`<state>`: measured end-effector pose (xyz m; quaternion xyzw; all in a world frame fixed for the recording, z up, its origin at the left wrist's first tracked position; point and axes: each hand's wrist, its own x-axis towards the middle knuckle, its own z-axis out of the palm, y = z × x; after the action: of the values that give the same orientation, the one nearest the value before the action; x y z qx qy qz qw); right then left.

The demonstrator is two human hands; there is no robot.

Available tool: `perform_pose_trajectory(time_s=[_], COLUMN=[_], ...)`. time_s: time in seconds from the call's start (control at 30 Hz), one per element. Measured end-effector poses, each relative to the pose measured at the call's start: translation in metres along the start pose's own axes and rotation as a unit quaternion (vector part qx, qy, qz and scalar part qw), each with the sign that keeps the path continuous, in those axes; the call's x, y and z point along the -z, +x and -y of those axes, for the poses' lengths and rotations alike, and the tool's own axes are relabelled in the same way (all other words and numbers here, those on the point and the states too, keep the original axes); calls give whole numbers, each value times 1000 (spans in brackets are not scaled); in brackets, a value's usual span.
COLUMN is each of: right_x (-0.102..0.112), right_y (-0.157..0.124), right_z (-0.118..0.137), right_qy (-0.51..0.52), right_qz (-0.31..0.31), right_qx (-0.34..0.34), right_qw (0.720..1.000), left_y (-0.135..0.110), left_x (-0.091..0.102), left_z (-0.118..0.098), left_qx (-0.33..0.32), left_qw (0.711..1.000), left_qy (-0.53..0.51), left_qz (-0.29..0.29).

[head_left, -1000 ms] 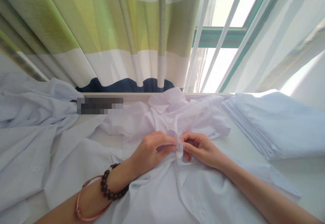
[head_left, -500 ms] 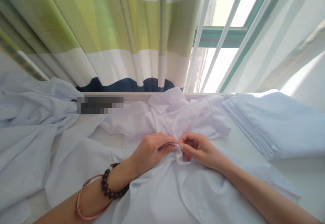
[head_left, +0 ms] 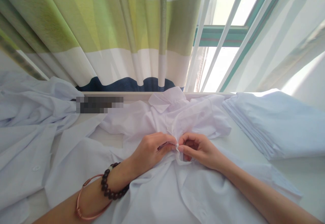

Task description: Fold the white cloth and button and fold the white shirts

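A white collared shirt (head_left: 157, 190) lies spread out in front of me, its collar (head_left: 167, 99) at the far side. My left hand (head_left: 154, 146) pinches the shirt's front edge between thumb and fingers. Close against it, my right hand (head_left: 196, 149) pinches the same edge from the right, fingers curled. The fingertips of both hands nearly meet at a small gathered bit of cloth, where a small white spot shows that may be a button. Beaded and copper-coloured bracelets (head_left: 111, 183) circle my left wrist.
Folded white garments (head_left: 279, 126) are stacked at the right on the white table (head_left: 299, 173). Crumpled white shirts (head_left: 27, 149) cover the left side, beside a pixelated dark object (head_left: 95, 105). Behind hangs a striped curtain (head_left: 127, 31) next to a barred window (head_left: 223, 38).
My fingers have shifted slightly on the pinched cloth, and the edge between them has turned a little. My arms and the surrounding things stay in place.
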<state>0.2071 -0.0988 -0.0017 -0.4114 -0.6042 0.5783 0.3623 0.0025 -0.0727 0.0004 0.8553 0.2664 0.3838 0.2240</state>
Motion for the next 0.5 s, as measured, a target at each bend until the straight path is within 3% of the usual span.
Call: perform_pose_trajectory(time_s=[0.13, 0.5], right_x=[-1, 1], right_y=[0, 0], right_z=[1, 3], right_qy=[-4, -4], right_qz=[-3, 3], right_qx=[-3, -7], right_qw=[1000, 1000], left_y=[1, -1], left_x=[0, 0], left_z=[1, 1], left_qx=[-16, 23], left_qw=[1000, 1000], left_qy=[-6, -1], left_qz=[11, 2])
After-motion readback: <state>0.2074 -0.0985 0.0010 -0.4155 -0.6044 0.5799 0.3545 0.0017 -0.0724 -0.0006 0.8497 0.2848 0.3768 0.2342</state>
